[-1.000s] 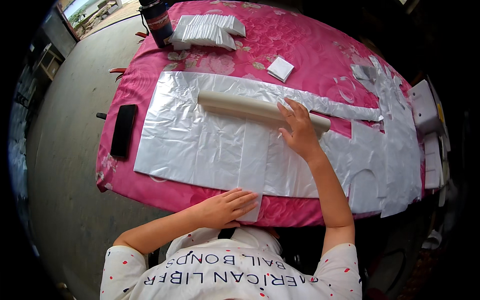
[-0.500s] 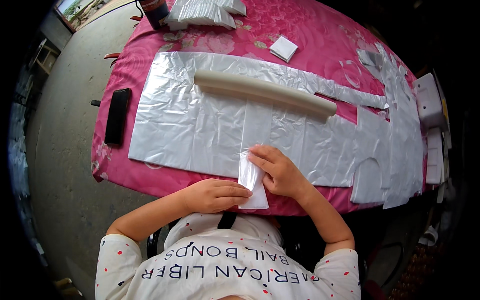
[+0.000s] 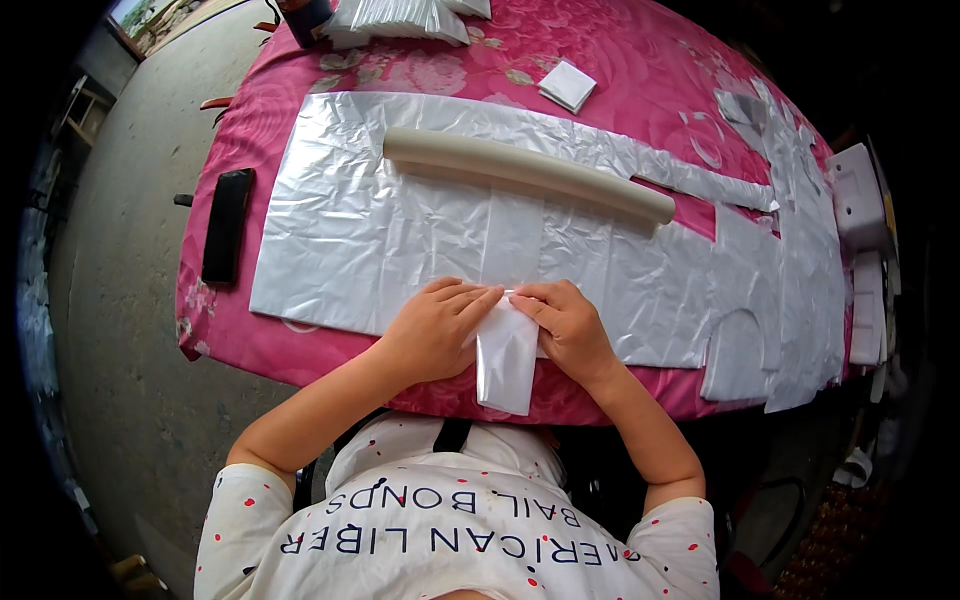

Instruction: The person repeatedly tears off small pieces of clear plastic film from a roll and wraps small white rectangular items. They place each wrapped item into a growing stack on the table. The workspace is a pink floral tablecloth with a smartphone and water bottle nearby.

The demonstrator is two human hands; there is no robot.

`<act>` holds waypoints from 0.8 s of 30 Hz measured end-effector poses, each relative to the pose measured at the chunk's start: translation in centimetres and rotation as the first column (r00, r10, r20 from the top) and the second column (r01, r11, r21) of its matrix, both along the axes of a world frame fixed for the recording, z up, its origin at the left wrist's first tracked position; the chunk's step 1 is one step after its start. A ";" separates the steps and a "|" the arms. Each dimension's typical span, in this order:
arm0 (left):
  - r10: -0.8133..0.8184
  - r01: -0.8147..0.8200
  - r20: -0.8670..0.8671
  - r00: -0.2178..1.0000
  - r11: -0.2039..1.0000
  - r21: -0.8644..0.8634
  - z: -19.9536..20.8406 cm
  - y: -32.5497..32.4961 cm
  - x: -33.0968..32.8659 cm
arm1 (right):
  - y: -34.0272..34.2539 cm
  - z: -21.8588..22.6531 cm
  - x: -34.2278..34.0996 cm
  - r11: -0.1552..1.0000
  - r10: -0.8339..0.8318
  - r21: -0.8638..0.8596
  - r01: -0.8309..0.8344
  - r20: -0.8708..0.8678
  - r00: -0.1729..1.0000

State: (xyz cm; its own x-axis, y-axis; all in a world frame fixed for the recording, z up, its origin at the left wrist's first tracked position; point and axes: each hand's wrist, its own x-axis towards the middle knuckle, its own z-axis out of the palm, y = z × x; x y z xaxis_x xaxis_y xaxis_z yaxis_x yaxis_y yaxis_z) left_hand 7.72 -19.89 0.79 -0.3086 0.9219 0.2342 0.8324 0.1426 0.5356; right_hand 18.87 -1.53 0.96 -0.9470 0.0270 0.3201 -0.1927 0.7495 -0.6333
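My left hand (image 3: 432, 330) and right hand (image 3: 568, 328) meet at the near table edge, fingers pinching a small folded silver plastic piece (image 3: 505, 358) hanging over the pink tablecloth (image 3: 640, 90). Beyond lies the wide silver plastic sheet (image 3: 380, 230) with a long beige roll (image 3: 528, 173) across it. A black phone (image 3: 227, 224) lies far left.

Upper end of small white folded plastic piece (image 3: 506, 352): covered by fingertips of left hand (image 3: 432, 330) and right hand (image 3: 570, 325); grip underneath not visible.
Dark cylindrical container (image 3: 303, 14): cut off by top edge, only base shows.
Stack of clear plastic bags (image 3: 400, 17): top part out of frame.
White boxes at right table edge (image 3: 862, 200): distorted near rim, contents indiscernible.
Near edge of large silver plastic sheet (image 3: 400, 230): partly hidden behind both hands.
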 end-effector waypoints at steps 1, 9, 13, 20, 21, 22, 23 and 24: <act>0.039 -0.037 0.073 0.997 0.999 -0.028 0.4 0.2 0.0 | 0.3 0.1 -0.3 0.999 -0.001 -0.043 0.002 0.026 1.000; 0.270 -0.275 0.048 0.962 0.947 0.164 0.9 2.4 -0.4 | 1.7 2.2 -4.3 0.756 -0.095 -0.429 0.495 0.675 0.731; 0.160 -0.176 -0.150 0.976 0.980 -0.096 -1.0 2.9 1.6 | 1.5 3.0 -4.6 0.796 -0.117 -0.338 0.503 0.729 0.675; 0.113 -0.129 -0.166 0.980 0.988 -0.087 -1.4 3.1 0.7 | 1.1 0.5 -2.7 0.909 -0.089 0.399 0.123 -0.102 0.991; 0.104 -0.118 -0.159 0.982 0.989 -0.085 -1.3 3.1 0.4 | 1.8 0.3 -3.0 0.867 0.064 0.497 0.019 -0.149 0.987; 0.108 -0.117 -0.139 0.984 0.991 -0.057 -1.1 3.3 0.1 | 2.6 -0.2 -3.2 0.906 0.119 0.410 -0.102 -0.016 0.993; 0.111 -0.116 -0.119 0.987 0.993 -0.030 -0.7 3.5 -0.2 | 3.2 0.0 -3.4 0.925 0.117 0.362 -0.115 0.015 0.993; 0.114 -0.114 -0.098 0.989 0.993 -0.002 -0.5 3.6 -0.5 | 3.7 0.2 -3.6 0.942 0.117 0.312 -0.126 0.046 0.992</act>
State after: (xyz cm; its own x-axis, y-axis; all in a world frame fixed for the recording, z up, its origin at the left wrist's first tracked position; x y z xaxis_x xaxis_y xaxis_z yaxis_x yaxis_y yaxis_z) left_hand 7.23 -16.32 0.33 -0.3876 0.8840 0.2614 0.8589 0.2433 0.4507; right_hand 15.28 2.14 1.18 -0.9449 -0.1866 0.2688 -0.2813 0.8830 -0.3758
